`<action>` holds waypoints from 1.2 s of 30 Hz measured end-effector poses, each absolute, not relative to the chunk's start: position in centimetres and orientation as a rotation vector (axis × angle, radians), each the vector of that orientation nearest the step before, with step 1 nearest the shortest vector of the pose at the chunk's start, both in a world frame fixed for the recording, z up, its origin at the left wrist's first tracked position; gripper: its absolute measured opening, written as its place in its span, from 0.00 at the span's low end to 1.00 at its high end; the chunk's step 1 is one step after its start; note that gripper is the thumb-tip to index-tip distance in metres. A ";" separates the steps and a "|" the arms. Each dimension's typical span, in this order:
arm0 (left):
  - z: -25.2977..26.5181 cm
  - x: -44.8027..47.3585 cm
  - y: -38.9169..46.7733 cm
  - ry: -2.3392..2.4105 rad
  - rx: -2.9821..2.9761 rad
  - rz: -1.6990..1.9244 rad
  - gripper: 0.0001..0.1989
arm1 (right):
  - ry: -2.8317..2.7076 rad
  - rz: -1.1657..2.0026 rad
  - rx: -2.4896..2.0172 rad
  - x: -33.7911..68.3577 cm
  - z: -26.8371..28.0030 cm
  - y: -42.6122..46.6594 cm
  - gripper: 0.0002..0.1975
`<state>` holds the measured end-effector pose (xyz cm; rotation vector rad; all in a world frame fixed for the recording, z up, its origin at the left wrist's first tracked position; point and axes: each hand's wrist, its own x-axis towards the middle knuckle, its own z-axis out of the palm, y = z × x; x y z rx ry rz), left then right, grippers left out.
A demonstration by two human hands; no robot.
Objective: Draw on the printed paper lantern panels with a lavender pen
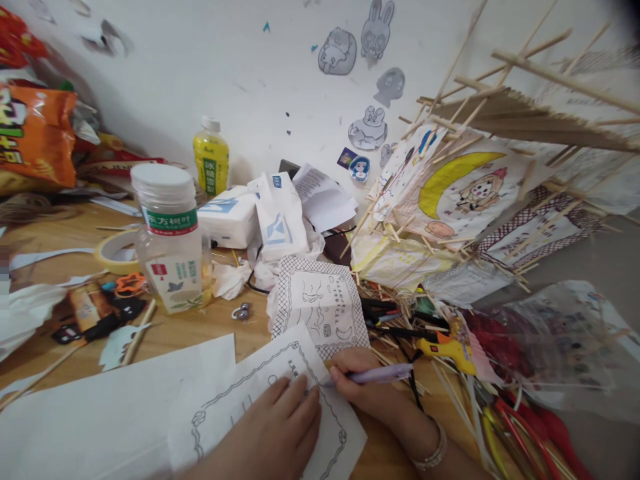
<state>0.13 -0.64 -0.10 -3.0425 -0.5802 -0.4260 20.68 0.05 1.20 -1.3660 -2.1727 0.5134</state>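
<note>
Grey animal stickers (337, 51) are clinging to a white wall (250, 73) behind a cluttered wooden tabletop (210, 325). At the front of it, a bordered paper (250, 373) is lying beside a blank sheet (100, 413) on its left. The left hand (280, 420) is resting palm down on the bordered paper, its fingers loosely together. The right hand (367, 390) is gripping a purple pen (385, 373) whose tip is pointing at that paper; whether it is touching, I cannot tell. Just beyond, a patterned drawing (320, 300) is lying near both hands. A clear bottle (173, 240) is standing beside a roll of tape (103, 253), and a yellow glue gun (447, 350) is lying on the right, near a stick frame (465, 193) that is carrying decorated panels.
</note>
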 end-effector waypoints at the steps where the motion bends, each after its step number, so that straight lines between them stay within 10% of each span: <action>1: -0.1 0.1 -0.6 -0.559 -3.056 -0.419 0.18 | -2.175 0.515 -1.369 20.7 1.3 0.0 0.14; 36: -0.4 0.2 -0.6 -0.573 -3.068 -0.394 0.16 | -2.051 0.684 -1.301 21.0 0.5 0.2 0.13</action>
